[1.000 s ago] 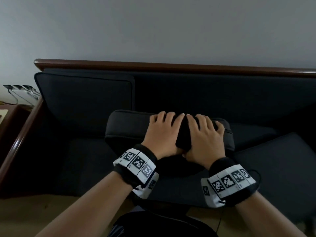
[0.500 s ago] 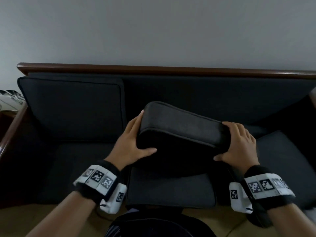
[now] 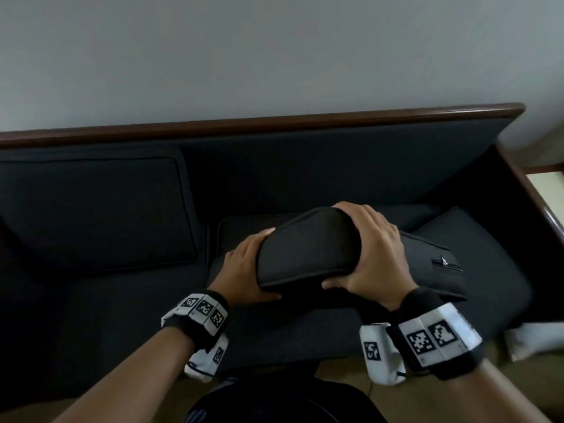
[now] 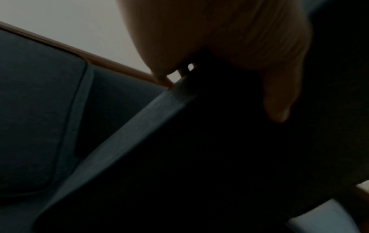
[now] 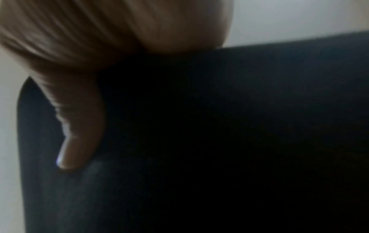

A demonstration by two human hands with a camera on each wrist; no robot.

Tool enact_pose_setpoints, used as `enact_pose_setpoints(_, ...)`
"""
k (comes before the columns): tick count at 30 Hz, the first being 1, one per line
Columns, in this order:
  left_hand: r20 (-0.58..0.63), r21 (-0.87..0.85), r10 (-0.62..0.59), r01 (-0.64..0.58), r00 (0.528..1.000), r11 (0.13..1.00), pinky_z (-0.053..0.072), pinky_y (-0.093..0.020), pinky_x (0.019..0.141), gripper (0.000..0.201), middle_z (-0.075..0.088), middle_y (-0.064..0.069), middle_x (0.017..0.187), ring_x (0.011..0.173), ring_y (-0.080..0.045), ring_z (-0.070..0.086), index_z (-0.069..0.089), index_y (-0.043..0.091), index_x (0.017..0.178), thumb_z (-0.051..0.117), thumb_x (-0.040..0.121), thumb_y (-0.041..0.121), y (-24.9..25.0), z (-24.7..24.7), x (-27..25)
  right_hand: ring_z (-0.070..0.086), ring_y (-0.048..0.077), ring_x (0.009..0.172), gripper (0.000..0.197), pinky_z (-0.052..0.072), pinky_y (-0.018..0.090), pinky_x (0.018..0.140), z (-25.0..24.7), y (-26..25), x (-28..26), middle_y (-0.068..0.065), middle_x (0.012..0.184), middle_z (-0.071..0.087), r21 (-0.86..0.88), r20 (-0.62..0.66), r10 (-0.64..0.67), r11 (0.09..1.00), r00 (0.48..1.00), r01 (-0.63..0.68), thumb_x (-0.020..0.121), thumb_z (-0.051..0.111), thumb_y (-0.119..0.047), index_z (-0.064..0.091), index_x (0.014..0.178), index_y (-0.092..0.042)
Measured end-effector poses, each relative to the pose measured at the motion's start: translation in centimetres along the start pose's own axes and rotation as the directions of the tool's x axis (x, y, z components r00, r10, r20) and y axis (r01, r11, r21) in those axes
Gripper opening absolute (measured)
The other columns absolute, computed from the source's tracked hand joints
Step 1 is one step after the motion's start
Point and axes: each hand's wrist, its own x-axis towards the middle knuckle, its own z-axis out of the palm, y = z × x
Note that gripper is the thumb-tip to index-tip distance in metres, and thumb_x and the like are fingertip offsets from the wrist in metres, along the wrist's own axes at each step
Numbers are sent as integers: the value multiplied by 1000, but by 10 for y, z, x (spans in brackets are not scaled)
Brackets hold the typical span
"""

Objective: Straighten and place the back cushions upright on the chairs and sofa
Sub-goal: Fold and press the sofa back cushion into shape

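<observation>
In the head view a dark back cushion [image 3: 305, 248] is lifted off the sofa seat [image 3: 274, 340], one end turned toward me. My left hand [image 3: 244, 270] grips its left edge, thumb underneath. My right hand [image 3: 372, 254] grips over its top right corner, thumb on the near face. A dark panel with a zipper [image 3: 444, 262] runs right from under that hand; I cannot tell whether it belongs to the same cushion. The left wrist view shows the left hand's thumb [image 4: 279, 110] on the cushion [image 4: 199, 157]. In the right wrist view the right hand's thumb [image 5: 79, 126] presses the cushion [image 5: 219, 141].
Another back cushion [image 3: 91, 209] stands upright against the sofa back at the left. A wooden rail [image 3: 274, 123] tops the sofa below a grey wall. The wooden right armrest [image 3: 537, 203] borders the seat. Something white [image 3: 534, 340] lies on the floor at the right.
The hands went from lying flat on the cushion to gripping its ends and lifting it. It has now shifted right along the sofa and turned, with the hands closer together.
</observation>
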Motion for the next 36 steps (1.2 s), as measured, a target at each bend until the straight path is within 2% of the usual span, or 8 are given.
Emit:
enact_pose_setpoints(6, -61, 187, 115, -102, 992, 977, 32, -38, 98, 112, 54, 2, 139, 125, -21, 53, 43, 20, 139, 64, 43, 74, 11, -29, -1, 60, 17, 111, 100, 47, 52, 95, -13, -1, 5, -7, 116, 64, 216, -162, -30, 974, 986, 65, 29, 94, -36, 59, 122, -23)
enact_pose_setpoints(12, -210, 244, 216, -162, 954, 956, 42, -47, 90, 100, 62, 1, 123, 109, -25, 60, 38, 32, 130, 67, 42, 69, 25, -53, -19, 58, 13, 117, 103, 46, 27, 99, -20, 8, -6, 0, 121, 61, 427, -201, -65, 892, 977, 147, 32, 97, -27, 54, 124, -12)
enact_pose_setpoints(17, -99, 326, -48, 78, 994, 942, 35, -42, 97, 109, 53, 6, 129, 119, -23, 50, 38, 34, 140, 80, 43, 62, -12, -27, -31, 51, 17, 126, 112, 45, 45, 106, 47, 29, -16, -3, 131, 54, 433, -48, 77, 900, 996, -49, 31, 92, -18, 45, 132, -32)
enact_pose_setpoints(24, -87, 66, -150, 156, 985, 986, 14, -29, 107, 87, 35, 26, 134, 128, 1, 28, 36, 46, 142, 47, 64, 83, -22, -8, -17, 45, 18, 133, 123, 41, 32, 107, 35, 85, -9, -2, 144, 50, 512, 80, 410, 765, 908, -391, 35, 85, 5, 41, 144, -32)
enact_pose_setpoints(27, -164, -3, -420, 425, 893, 905, 18, -39, 107, 67, 50, 15, 138, 135, -12, 37, 52, 45, 129, 26, 76, 78, -59, -5, -22, 54, 18, 124, 120, 47, 31, 98, 19, 114, -15, 2, 141, 54, 705, 205, 514, 512, 833, -490, 31, 90, -29, 44, 143, -31)
enact_pose_setpoints(29, -210, 17, -553, 568, 806, 823, 24, -48, 108, 49, 52, 6, 139, 134, -23, 40, 57, 42, 123, 32, 89, 68, -83, -3, -32, 62, 17, 111, 86, 52, 26, 79, 12, 130, -22, 4, 134, 59, 766, 273, 609, 331, 745, -551, 59, 83, -32, 48, 138, -33)
enact_pose_setpoints(33, -211, -422, -747, 631, 630, 651, 39, -43, 100, 32, 64, -8, 117, 118, -33, 55, 66, 25, 102, 52, 95, 53, -90, 8, -47, 59, 24, 104, 50, 46, 35, 74, 19, 158, -33, 4, 116, 61, 603, 232, 771, 364, 593, -710, 65, 69, -73, 55, 101, -42)
enact_pose_setpoints(36, -131, -705, -883, 585, 450, 402, 46, -45, 102, 45, 67, -4, 111, 111, -29, 61, 67, 31, 96, 66, 71, 69, -87, 23, -57, 54, 28, 99, 39, 44, 42, 90, 33, 172, -37, 5, 104, 59, 470, 172, 853, 368, 492, -802, 79, 57, -68, 50, 101, -36)
